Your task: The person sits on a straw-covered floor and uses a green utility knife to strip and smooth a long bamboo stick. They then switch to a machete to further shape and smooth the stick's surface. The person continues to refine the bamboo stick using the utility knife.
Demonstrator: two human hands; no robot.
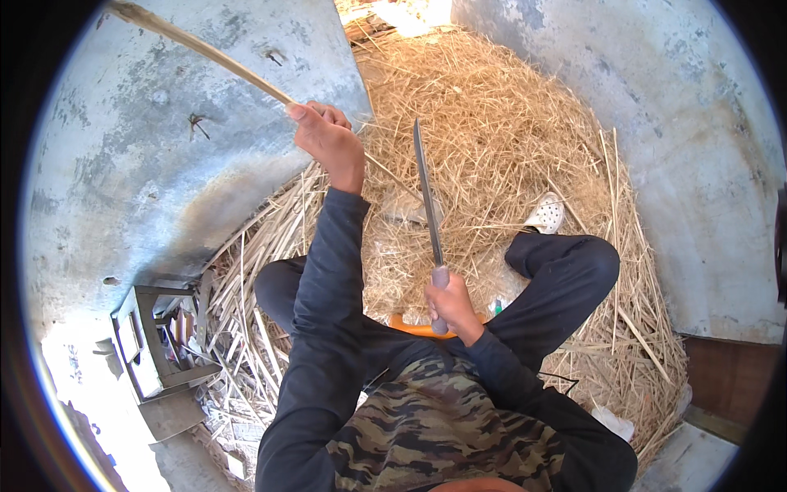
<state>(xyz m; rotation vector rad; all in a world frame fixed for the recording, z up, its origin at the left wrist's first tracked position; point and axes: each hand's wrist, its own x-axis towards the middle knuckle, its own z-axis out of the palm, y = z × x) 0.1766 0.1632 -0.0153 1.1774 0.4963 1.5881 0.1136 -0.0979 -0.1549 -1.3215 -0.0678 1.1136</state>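
My left hand [329, 141] is raised and closed around one end of a long pale cane stick [197, 47] that slants up to the far left against the grey wall. My right hand [449, 305] grips the handle of a long knife [428, 197], whose narrow blade points away from me over the straw. The blade stands apart from the stick, to its right. I am seated on a low orange stool [408, 329] with both knees spread, dark trousers and a camouflage vest in view.
A thick heap of straw [500, 131] fills the floor ahead, with split cane strips [246, 271] piled at the left. A white shoe [546, 215] shows by my right knee. A small metal box [147, 344] stands at lower left. Grey concrete walls [672, 123] close in on both sides.
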